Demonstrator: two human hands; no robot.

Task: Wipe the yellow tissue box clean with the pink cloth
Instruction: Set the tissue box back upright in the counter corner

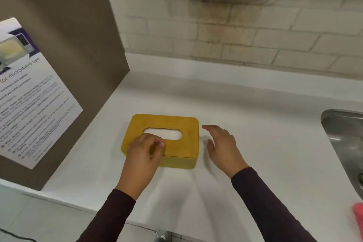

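Observation:
The yellow tissue box (176,125) lies flat on the white counter, its oval slot facing up. My left hand (144,153) is over the box's front left corner. Its fingers are loosely curled, with the tips on the lid just below the slot, and they do not wrap around anything. My right hand (222,143) hovers just right of the box with straight fingers, a small gap away from its side. A corner of the pink cloth (358,213) shows at the far right edge of the counter, away from both hands.
A steel sink (341,135) is set into the counter at the right. A brown cabinet side (78,45) with a microwave-use notice (29,94) stands at the left. A tiled wall rises behind, and a tap top (163,236) shows at the counter's near edge.

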